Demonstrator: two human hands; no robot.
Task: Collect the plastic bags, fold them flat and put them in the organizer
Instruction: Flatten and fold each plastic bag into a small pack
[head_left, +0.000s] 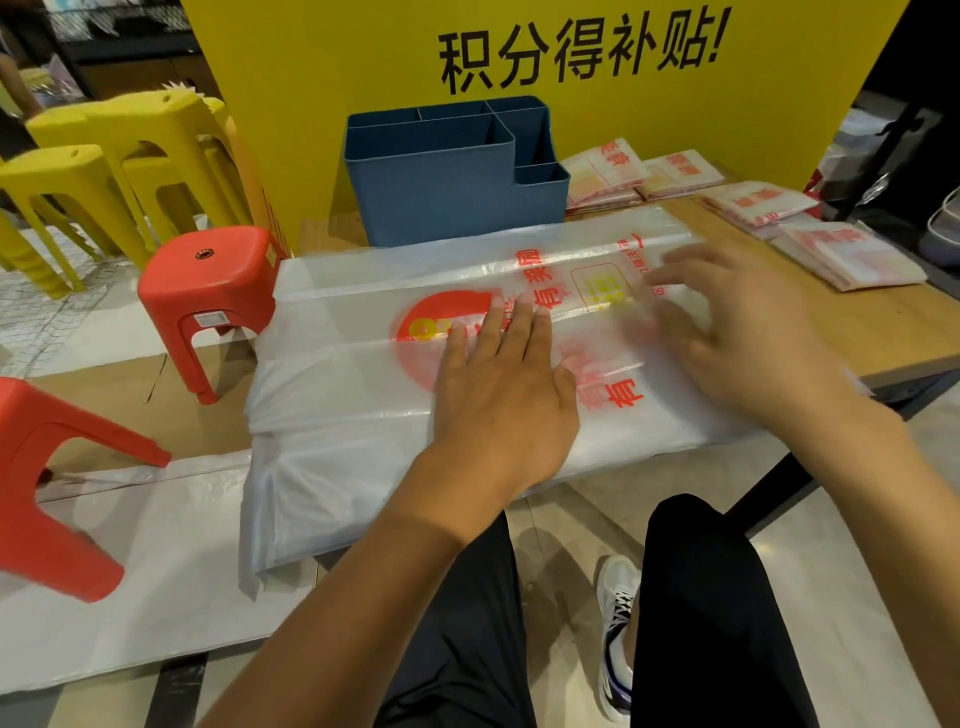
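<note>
I see my left hand (506, 395) flat, fingers together, on the bag (363, 384); right hand (748, 332) spread, blurred; organizer (452, 171) empty, 5 folded bags (852, 257) waiting.

Yellow stools (130, 150) stacked far left; one red stool (208, 291) beside the worktop (883, 332), another (52, 483) tipped near left; yellow sign (363, 52) behind; a shoe (618, 634) on the floor

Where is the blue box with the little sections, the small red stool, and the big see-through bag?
Blue plastic organizer box (447, 192), head view: front wall.
Small red plastic stool (208, 270), head view: seat top.
Large clear plastic bag with red print (337, 384), head view: flat middle, left of the left hand.
</note>
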